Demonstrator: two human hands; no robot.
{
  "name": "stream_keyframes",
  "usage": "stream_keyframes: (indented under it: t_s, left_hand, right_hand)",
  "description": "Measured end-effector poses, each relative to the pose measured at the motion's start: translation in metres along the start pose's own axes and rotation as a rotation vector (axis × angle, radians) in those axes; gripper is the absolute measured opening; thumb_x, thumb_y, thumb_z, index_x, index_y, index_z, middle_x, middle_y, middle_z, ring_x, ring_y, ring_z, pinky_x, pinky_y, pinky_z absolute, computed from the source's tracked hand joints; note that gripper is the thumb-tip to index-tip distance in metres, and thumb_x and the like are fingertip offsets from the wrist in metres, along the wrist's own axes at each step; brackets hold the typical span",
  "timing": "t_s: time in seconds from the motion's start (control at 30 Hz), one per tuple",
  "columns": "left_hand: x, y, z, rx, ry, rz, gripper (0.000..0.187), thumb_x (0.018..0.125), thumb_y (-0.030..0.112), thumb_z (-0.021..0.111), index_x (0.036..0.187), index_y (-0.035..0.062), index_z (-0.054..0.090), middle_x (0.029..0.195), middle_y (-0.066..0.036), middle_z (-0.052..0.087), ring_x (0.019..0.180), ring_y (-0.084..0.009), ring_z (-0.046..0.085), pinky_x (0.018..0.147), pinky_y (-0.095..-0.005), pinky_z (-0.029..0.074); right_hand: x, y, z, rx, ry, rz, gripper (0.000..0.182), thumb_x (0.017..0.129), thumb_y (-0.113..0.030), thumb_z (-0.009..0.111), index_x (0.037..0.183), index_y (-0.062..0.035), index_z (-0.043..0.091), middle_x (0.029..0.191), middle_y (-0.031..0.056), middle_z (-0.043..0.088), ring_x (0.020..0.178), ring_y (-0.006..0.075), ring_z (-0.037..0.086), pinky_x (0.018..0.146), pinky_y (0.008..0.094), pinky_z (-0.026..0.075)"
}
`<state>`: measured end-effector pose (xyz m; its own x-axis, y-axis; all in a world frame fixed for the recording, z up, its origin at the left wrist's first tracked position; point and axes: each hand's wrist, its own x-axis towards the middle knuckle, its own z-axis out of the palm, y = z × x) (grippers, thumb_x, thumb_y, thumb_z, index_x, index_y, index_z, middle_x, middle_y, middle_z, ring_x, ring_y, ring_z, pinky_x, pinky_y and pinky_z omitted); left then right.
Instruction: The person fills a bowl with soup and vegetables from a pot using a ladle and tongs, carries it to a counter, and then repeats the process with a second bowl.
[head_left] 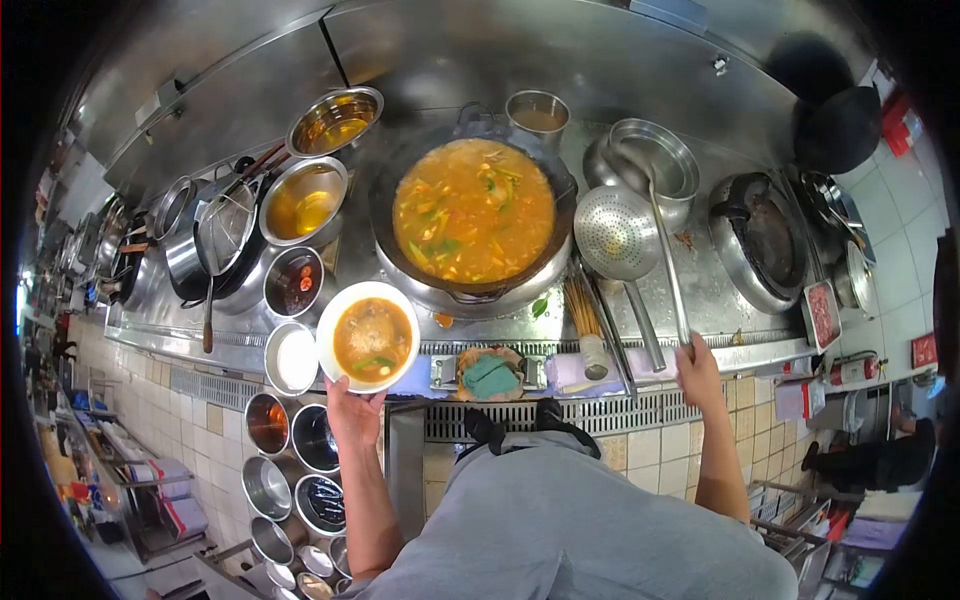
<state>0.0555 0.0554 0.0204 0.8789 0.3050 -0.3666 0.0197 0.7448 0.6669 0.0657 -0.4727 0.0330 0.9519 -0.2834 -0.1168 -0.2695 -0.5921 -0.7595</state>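
A white bowl [326, 335] of orange-brown soup sits just left of the frame's centre, held from below by the left hand [355, 405], its thumb at the near rim. The right hand [698, 372], at right of centre, closes around the end of a ladle's long handle; the ladle [669, 262] slants upward, its head over the rim of a steel pot [682, 205] in the upper right. Between the hands, at upper centre, a large dark wok [567, 190] holds orange soup [475, 210] with green pieces. A perforated skimmer [617, 232] lies beside the ladle, near a bamboo brush [585, 318]. Below the wok lies a folded green cloth [490, 375]. Touching or just beside the bowl's left edge is a container of white contents [292, 358], with a pot of dark red liquid [294, 282] above it. Farther up, at upper left, stand 2 metal bowls [318, 172] of amber liquid.
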Motion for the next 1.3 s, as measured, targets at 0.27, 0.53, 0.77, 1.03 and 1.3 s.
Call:
stream_keyframes:
  t_s: [0.27,0.53,0.77,1.03,1.3]
  left_hand:
    - [0.007,-0.002,-0.002,0.037,0.085,0.015,0.059,0.086,0.021,0.053,0.139,0.02,0.03,0.131,-0.013,0.043,0.116,-0.0305,0.05,0.094,-0.047,0.047]
    - [0.008,0.0,-0.007,-0.015,0.063,0.071,0.055,0.085,0.019,0.056,0.136,0.0151,0.034,0.128,-0.011,0.047,0.116,-0.0284,0.051,0.097,-0.0435,0.045]
    - [0.011,0.009,-0.021,-0.016,0.047,0.108,0.053,0.087,0.02,0.055,0.135,0.0136,0.033,0.126,-0.011,0.049,0.114,-0.0278,0.053,0.094,-0.0414,0.047]
    - [0.017,0.011,-0.027,-0.025,0.093,0.061,0.045,0.088,0.022,0.055,0.128,0.0068,0.041,0.122,-0.012,0.05,0.11,-0.0276,0.055,0.092,-0.0422,0.048]
    - [0.028,0.009,-0.02,-0.02,0.049,0.03,0.044,0.086,0.022,0.054,0.125,0.0039,0.044,0.122,-0.013,0.05,0.111,-0.0289,0.054,0.093,-0.0436,0.048]
  right_hand:
    - [0.07,-0.109,0.045,0.084,-0.229,-0.151,0.045,0.089,-0.019,0.056,0.129,-0.001,0.044,0.069,0.0059,0.055,0.054,0.0134,0.053,0.046,0.0305,0.042]
    - [0.143,-0.141,0.1,-0.253,-0.148,-0.417,0.039,0.087,-0.018,0.057,0.122,-0.002,0.049,0.079,0.0132,0.062,0.069,0.0259,0.061,0.064,0.0365,0.049]
    - [0.122,-0.138,0.091,0.474,-0.559,0.154,0.044,0.093,-0.017,0.053,0.134,-0.0088,0.038,0.068,-0.0007,0.048,0.049,0.0075,0.043,0.042,0.0226,0.037]
    - [0.122,-0.136,0.105,1.01,-0.771,0.296,0.021,0.094,-0.016,0.052,0.112,-0.0066,0.05,0.068,-0.0006,0.046,0.048,0.0054,0.043,0.042,0.0201,0.037]
    - [0.102,-0.155,0.074,1.183,-0.802,0.334,0.026,0.094,-0.015,0.049,0.117,-0.0023,0.049,0.068,-0.0009,0.046,0.047,0.0039,0.042,0.041,0.0185,0.036]
